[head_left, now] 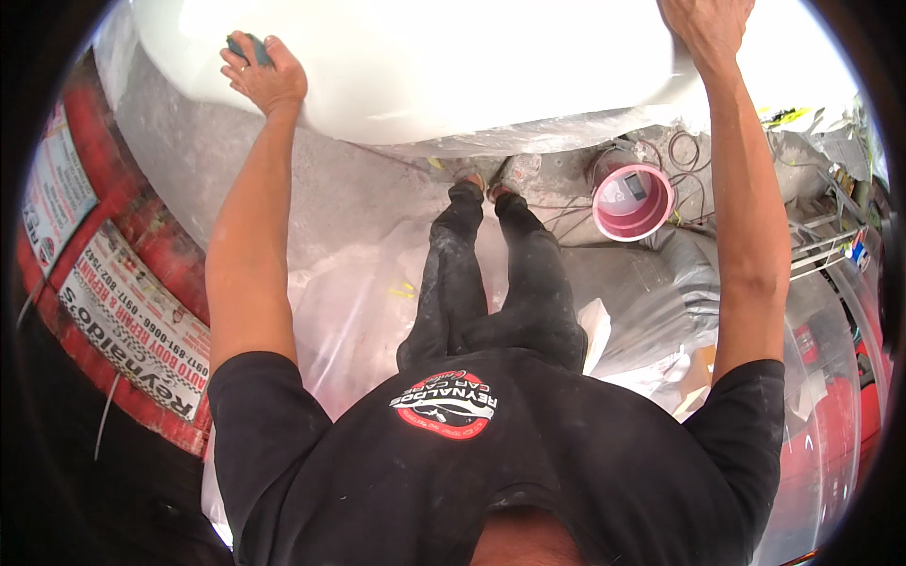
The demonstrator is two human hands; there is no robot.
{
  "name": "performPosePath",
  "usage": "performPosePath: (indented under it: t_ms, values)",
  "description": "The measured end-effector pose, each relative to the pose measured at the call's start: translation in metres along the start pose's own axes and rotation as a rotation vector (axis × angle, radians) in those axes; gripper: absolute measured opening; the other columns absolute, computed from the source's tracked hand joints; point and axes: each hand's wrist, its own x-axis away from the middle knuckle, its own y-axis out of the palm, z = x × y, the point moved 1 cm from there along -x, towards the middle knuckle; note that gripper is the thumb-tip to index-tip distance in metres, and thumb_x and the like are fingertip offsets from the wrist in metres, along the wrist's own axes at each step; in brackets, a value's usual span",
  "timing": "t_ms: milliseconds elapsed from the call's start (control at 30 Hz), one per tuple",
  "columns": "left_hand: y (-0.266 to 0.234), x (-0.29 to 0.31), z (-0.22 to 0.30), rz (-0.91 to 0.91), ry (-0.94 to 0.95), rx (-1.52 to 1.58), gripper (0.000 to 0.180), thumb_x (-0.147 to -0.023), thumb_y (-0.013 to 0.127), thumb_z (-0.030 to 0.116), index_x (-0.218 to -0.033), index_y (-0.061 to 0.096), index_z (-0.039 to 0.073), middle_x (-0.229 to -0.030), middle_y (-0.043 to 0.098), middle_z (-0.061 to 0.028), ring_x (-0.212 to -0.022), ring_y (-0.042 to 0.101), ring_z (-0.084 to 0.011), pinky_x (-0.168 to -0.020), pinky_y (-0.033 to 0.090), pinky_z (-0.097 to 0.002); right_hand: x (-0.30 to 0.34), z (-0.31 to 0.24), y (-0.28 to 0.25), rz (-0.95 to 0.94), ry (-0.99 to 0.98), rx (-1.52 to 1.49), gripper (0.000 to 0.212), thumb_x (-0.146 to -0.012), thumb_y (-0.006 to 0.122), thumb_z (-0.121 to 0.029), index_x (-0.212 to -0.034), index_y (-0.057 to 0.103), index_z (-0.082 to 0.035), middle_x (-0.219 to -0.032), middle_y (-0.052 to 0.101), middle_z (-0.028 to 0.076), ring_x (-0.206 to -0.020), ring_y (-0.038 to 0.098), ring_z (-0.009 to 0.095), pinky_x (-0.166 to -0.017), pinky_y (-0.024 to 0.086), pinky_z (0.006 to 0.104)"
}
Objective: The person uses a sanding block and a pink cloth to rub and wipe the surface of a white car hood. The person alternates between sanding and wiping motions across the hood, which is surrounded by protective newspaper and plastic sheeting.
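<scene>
A smooth white curved panel [425, 71], like a car's body part, spans the top of the view. My left hand [269, 80] is at its left part, with fingers and thumb closed round a small dark blue-grey pad [249, 49], which looks like a sanding block. How the pad's underside meets the panel is hidden by the hand. Far to the right, my right hand [710, 26] is at the same panel with the arm stretched out. The top edge of the picture cuts off most of its fingers, and nothing held shows there.
A pink bucket [634, 232] with a small dark item inside stands on the grey floor right of my feet, near thin hoses or cords [687, 151]. Clear plastic sheeting [349, 292] lies behind me. Red surfaces with printed signs [137, 316] rise at left; a metal rack [821, 247] stands right.
</scene>
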Motion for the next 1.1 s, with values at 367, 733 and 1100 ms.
performPosePath:
  t_ms: [367,733,1100]
  values:
    - [0.004,-0.004,-0.001,-0.067,-0.037,0.065,0.073,-0.106,0.031,0.045,-0.161,0.018,-0.001,-0.164,0.016,-0.0333,-0.153,0.011,-0.0482,-0.125,0.014,-0.0553,0.005,0.000,0.001,0.070,0.057,-0.107,0.047,-0.098,0.056,-0.036,-0.132,0.057,-0.003,-0.143,0.051,0.026,-0.133,0.045,0.046,-0.110,0.031,0.0664]
    - [0.004,0.005,-0.003,-0.053,-0.027,0.054,0.072,-0.107,0.029,0.043,-0.159,0.020,-0.006,-0.167,0.014,-0.0267,-0.156,0.006,-0.0428,-0.127,0.005,-0.0509,0.014,0.000,-0.002,0.120,0.136,-0.175,0.044,-0.095,0.058,-0.033,-0.126,0.061,-0.002,-0.136,0.054,0.024,-0.129,0.047,0.043,-0.109,0.033,0.0681]
    - [0.018,-0.003,-0.019,0.042,-0.038,0.059,0.070,-0.107,0.034,0.046,-0.162,0.023,0.005,-0.167,0.017,-0.0266,-0.153,0.015,-0.0467,-0.124,0.010,-0.0567,0.013,-0.003,-0.011,0.024,0.046,-0.134,0.045,-0.095,0.058,-0.032,-0.127,0.059,-0.001,-0.133,0.055,0.026,-0.122,0.052,0.044,-0.103,0.039,0.0604]
